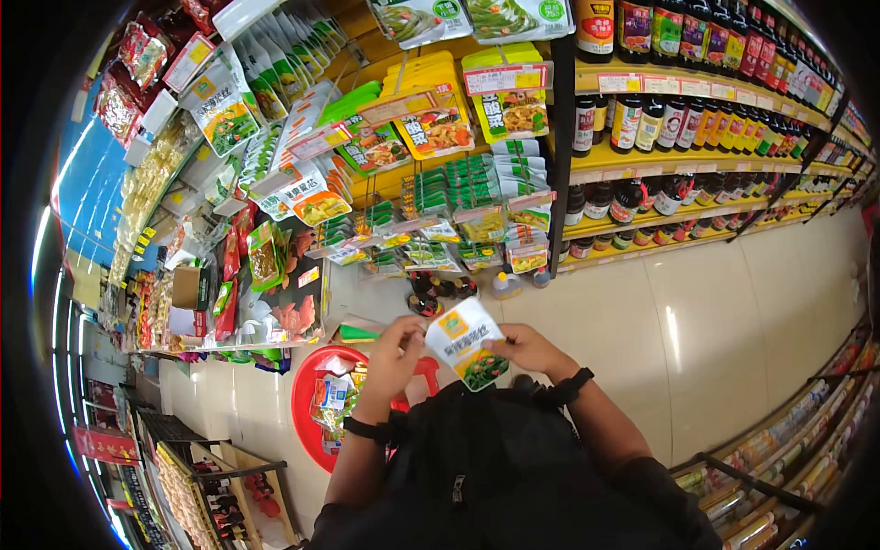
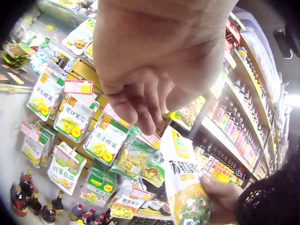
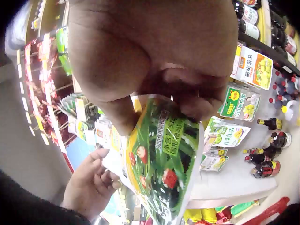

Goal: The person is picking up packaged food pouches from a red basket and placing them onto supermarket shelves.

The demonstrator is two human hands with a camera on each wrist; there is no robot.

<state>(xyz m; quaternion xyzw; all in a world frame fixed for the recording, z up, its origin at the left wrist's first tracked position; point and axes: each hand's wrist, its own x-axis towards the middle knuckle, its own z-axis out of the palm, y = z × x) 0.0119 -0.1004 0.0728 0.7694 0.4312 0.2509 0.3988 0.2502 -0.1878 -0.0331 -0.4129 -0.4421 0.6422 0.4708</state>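
In front of my body I hold up a vegetable packet, white at the top with green strips and red chilli pieces pictured lower down. My right hand pinches its right side, thumb on the printed front. The left hand is at the opposite edge, its fingers curled at the white upper part. In the right wrist view the packet shows its green picture, and the left hand is beyond it. The left wrist view shows the left hand close over the packet's upper corner.
Hooks of hanging packets line the rack ahead. Sauce bottles fill the yellow shelves at right. A red basket holding several packets stands on the floor to my left. Dark bottles stand on the floor below the rack.
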